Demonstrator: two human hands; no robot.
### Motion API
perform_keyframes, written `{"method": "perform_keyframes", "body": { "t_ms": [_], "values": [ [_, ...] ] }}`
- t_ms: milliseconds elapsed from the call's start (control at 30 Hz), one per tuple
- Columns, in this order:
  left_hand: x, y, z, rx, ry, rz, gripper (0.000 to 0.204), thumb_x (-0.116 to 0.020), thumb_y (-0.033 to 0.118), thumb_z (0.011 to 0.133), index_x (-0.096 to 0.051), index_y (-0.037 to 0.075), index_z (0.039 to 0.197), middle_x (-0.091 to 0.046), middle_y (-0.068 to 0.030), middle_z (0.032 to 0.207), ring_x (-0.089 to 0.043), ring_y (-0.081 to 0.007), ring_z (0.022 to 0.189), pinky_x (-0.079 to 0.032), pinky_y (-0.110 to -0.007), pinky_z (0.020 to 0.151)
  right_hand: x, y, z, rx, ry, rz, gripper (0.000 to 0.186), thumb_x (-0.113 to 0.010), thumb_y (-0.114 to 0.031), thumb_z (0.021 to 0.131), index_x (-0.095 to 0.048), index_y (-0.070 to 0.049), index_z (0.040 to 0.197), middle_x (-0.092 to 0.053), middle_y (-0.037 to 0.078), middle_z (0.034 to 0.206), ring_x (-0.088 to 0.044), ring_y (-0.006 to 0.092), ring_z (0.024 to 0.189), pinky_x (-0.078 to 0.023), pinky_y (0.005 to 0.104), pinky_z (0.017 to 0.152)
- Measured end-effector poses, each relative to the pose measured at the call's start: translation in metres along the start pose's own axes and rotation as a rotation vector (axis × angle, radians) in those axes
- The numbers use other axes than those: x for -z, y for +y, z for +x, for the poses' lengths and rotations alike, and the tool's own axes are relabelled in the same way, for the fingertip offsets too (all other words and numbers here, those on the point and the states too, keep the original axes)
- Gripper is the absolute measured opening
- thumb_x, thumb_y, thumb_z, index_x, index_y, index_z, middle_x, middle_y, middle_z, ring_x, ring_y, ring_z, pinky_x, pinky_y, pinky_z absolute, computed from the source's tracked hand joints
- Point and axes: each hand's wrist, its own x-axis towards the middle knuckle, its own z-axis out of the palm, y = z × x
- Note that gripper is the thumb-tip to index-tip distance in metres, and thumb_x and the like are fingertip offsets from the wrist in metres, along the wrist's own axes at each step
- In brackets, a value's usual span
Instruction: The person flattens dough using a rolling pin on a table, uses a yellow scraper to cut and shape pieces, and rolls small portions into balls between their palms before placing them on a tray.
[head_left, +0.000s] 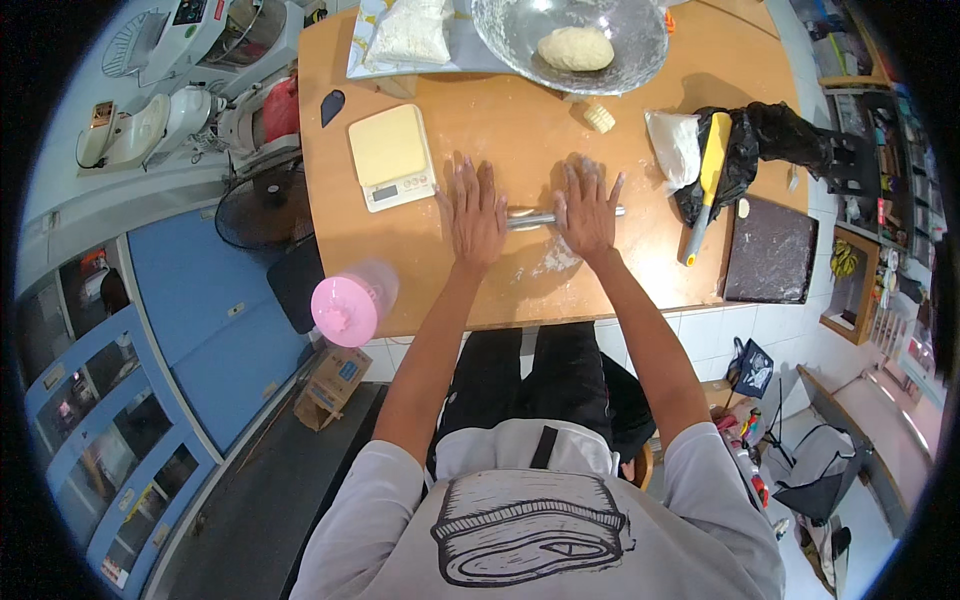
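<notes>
A slim silver metal rolling pin (pixel 530 219) lies crosswise on the wooden table, near its front. My left hand (pixel 474 215) rests flat over the pin's left end, fingers stretched forward. On the pin's right part lies my right hand (pixel 588 212), palm down with the fingers spread; the tip shows just past it. Whether dough lies under the pin or palms I cannot tell. White flour (pixel 557 258) is smeared on the tabletop between my wrists. Beyond my right hand stands a small ridged, pale yellow piece (pixel 599 118). A dough lump (pixel 576 48) sits in the metal bowl (pixel 490 30) farther back.
A kitchen scale (pixel 392 150) stands left of my hands, with a pink-lidded container (pixel 345 308) nearer the edge. On the right are a yellow spatula (pixel 714 160), a white bag (pixel 676 148), black plastic (pixel 785 135) and a dark baking tray (pixel 770 250). A flour bag (pixel 412 32) stands behind.
</notes>
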Motion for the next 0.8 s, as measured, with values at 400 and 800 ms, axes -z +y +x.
{"method": "perform_keyframes", "body": {
  "t_ms": [400,800],
  "values": [
    [0.01,-0.011,0.003,-0.162,-0.089,-0.116,0.08,-0.056,0.056,0.101,-0.04,0.004,0.159,-0.017,-0.0252,0.172,-0.014,-0.0401,0.16,-0.002,-0.073,0.121,0.026,-0.002,-0.003,0.125,-0.095,0.042,0.103,-0.05,-0.086,0.084,-0.039,-0.019,0.161,-0.018,0.017,0.172,-0.009,0.038,0.161,0.007,0.0859,0.111],
    [0.002,-0.007,0.011,0.017,-0.08,-0.123,0.088,-0.062,0.054,0.099,-0.028,0.005,0.164,-0.004,-0.0293,0.172,-0.005,-0.0446,0.16,-0.007,-0.07,0.123,0.034,-0.004,-0.001,0.107,-0.165,0.055,0.11,-0.059,-0.087,0.076,-0.037,-0.022,0.162,-0.021,0.017,0.171,-0.01,0.0374,0.161,0.007,0.0879,0.109]
  ]
}}
